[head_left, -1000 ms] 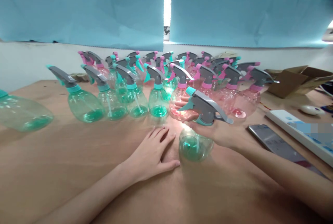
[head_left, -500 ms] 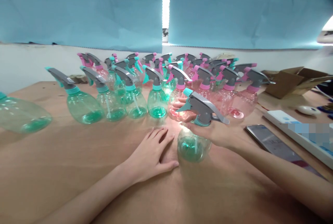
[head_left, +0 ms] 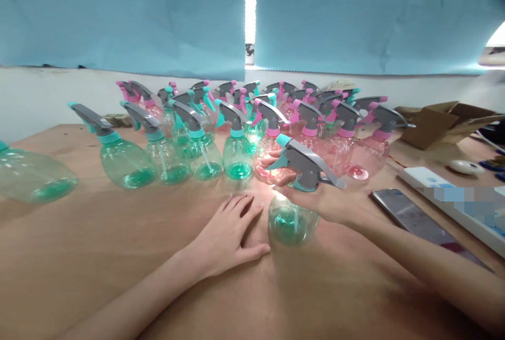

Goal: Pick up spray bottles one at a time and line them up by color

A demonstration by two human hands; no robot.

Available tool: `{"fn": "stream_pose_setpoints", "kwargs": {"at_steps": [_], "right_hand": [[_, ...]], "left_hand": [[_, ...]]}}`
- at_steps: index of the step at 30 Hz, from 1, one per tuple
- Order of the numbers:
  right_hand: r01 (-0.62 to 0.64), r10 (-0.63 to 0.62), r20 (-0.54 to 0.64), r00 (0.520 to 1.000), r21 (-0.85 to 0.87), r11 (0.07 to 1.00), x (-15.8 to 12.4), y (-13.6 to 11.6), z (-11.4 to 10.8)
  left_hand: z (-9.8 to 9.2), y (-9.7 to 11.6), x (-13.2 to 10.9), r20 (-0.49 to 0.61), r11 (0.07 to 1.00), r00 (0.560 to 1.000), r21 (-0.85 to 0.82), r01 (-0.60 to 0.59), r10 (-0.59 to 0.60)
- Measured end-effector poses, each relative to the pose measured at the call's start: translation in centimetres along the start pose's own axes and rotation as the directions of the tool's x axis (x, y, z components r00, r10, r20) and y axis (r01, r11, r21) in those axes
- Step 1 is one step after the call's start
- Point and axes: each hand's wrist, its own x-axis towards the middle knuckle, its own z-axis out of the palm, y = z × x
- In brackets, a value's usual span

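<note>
Right in front of me stands a green spray bottle (head_left: 292, 227) with a grey and teal trigger head, upright on the wooden table (head_left: 130, 256). My right hand (head_left: 325, 202) is closed round its neck just under the head, the thumb in front and the other fingers partly hidden behind the trigger. To the left of this bottle, my left hand (head_left: 226, 237) lies flat on the tabletop, fingers stretched out and holding nothing. Its thumb tip is close to the bottle's base. Behind both hands is a row of green spray bottles (head_left: 237, 158) and pink spray bottles (head_left: 376, 153).
More spray bottles crowd behind the front row. Another green bottle (head_left: 35, 174) is cut off at the left edge. On the right are a phone (head_left: 410, 219), a white power strip (head_left: 437, 190), a white mouse (head_left: 466, 167) and an open cardboard box (head_left: 437, 127).
</note>
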Motion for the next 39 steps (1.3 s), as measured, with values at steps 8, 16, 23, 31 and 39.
{"fn": "stream_pose_setpoints", "kwargs": {"at_steps": [8, 16, 23, 31, 39], "right_hand": [[-0.072, 0.072, -0.027, 0.997, 0.020, 0.997, -0.1, -0.8, 0.0], [-0.101, 0.100, -0.085, 0.991, -0.001, 0.995, 0.0, -1.5, 0.2], [-0.032, 0.029, -0.135, 0.990, -0.023, 0.999, -0.2, -1.3, 0.2], [-0.087, 0.085, -0.043, 0.995, -0.041, 0.995, 0.2, -1.3, 0.2], [-0.034, 0.032, -0.079, 0.996, -0.027, 0.999, 0.0, -0.4, 0.5]], "left_hand": [[0.0, 0.0, -0.1, -0.006, 1.000, 1.000, 0.000, -0.003, 0.003], [0.1, -0.1, 0.0, -0.015, 1.000, 1.000, -0.011, -0.004, 0.004], [0.1, -0.2, -0.1, -0.015, 1.000, 1.000, 0.010, -0.006, 0.006], [0.3, -0.2, -0.1, -0.025, 1.000, 1.000, -0.007, 0.013, -0.013], [0.3, -0.1, 0.1, -0.043, 0.997, 0.997, -0.046, 0.056, -0.058]]}}
